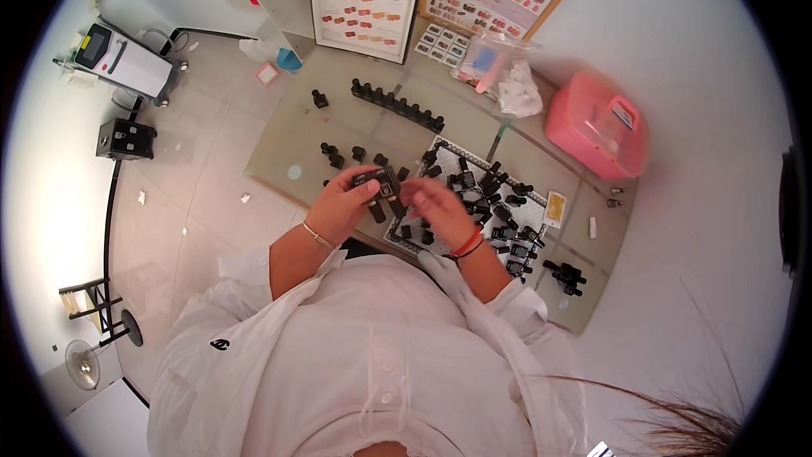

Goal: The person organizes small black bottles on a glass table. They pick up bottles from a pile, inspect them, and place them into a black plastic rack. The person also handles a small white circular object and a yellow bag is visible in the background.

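Observation:
In front of my chest, my left hand (pixel 339 208) grips black nail polish bottles (pixel 383 183), two of them as far as I can make out, with their long caps pointing down towards me. Beside them is my right hand (pixel 441 208), a little blurred, its fingers loosely parted and nothing visible in them. Whether its fingertips touch the bottles is unclear. Beneath my right hand, a white tray with a dark patterned rim (pixel 536 200) carries many black bottles (pixel 504 214), most lying at odd angles. Several more black bottles (pixel 358 153) stand on the table just beyond my left hand.
A row of black bottles (pixel 396 105) stands farther back on the glass-topped table (pixel 285 133), with one bottle (pixel 319 98) apart. Bottles lie clustered (pixel 566 277) at right. Behind are a pink case (pixel 596 127), plastic bags (pixel 507 79) and a framed colour chart (pixel 363 19).

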`<state>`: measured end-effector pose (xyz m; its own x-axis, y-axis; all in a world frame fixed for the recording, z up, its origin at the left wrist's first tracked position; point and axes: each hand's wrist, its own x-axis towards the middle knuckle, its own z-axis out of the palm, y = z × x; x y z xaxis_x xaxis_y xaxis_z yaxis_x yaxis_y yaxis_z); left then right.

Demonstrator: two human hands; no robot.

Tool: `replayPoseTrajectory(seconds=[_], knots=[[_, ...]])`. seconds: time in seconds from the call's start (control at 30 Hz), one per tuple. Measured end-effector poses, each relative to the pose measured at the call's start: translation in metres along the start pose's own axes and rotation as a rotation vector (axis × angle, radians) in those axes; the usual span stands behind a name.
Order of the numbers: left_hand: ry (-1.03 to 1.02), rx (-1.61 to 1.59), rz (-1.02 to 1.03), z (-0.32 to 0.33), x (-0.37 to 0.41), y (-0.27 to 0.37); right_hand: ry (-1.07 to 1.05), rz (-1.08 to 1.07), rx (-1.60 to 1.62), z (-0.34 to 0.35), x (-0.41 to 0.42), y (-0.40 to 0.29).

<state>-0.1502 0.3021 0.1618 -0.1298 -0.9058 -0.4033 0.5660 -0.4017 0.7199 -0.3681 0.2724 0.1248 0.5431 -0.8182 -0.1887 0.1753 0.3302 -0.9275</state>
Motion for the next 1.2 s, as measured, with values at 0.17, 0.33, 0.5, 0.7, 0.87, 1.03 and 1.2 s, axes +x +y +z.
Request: replayPoseTrajectory(seconds=[0.17,0.33,0.5,0.7,0.87,1.03,1.2], knots=[[0.057,-0.147,-0.188,0.025,0.012,-0.002,0.024,0.033,0.339,0.036,-0.008,-0.001],[-0.125,-0.173,-0.191,0.034,0.019,-0.019,0.39,-0.136,-0.021,0.038,-0.017,-0.007],[-0.174,-0.1,-0.205,0.048,0.021,-0.021,0.573,-0.325,-0.526,0.014,-0.03,-0.033],[-0.159,0.457,-0.316,0.04,0.025,-0.004,0.598,-0.212,-1.017,-0.052,-0.071,-0.067],[-0.113,0.661,-0.28,-0.015,0.034,0.005,0.888,0.022,-1.34,-0.125,-0.106,-0.072],[0.024,0.654,-0.293,-0.054,0.038,0.022,0.912,0.404,-1.501,-0.192,-0.114,-0.031],[0.078,0.771,-0.166,-0.086,0.045,0.026,0.869,0.597,-1.504,-0.216,-0.099,0.012]])
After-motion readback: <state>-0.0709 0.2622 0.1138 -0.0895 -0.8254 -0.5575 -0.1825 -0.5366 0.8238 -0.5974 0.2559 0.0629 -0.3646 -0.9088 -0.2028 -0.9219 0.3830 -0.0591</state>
